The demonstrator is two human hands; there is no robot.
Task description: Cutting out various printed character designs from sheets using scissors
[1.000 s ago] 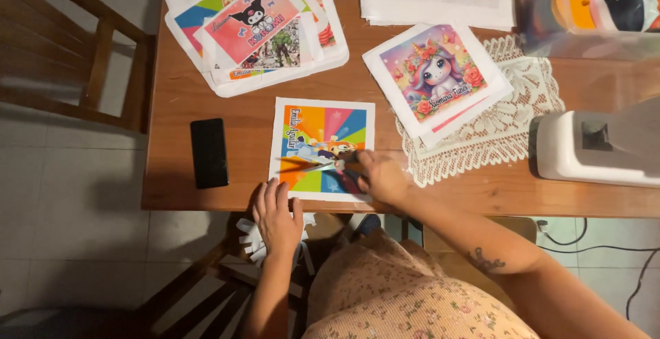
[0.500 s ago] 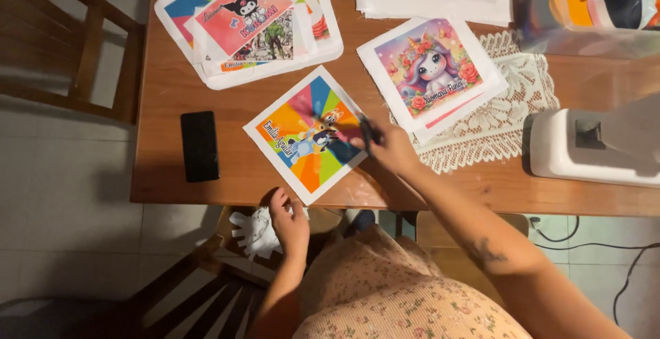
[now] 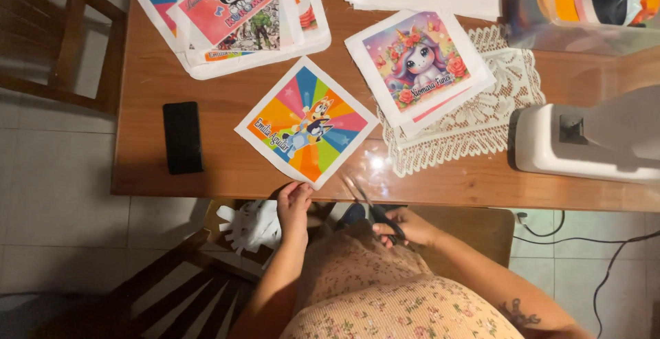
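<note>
A square cartoon print (image 3: pixel 306 123) with rainbow rays, two cartoon dogs and a white border lies flat on the worktop (image 3: pixel 440 184), turned diamond-wise, its lower corner at the near edge. Dark-handled scissors (image 3: pixel 371 205) point blades-up beside it.

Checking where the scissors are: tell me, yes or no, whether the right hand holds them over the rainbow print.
No: the right hand holds the scissors below the table edge, off the rainbow print, whose corner the left hand touches.
</note>
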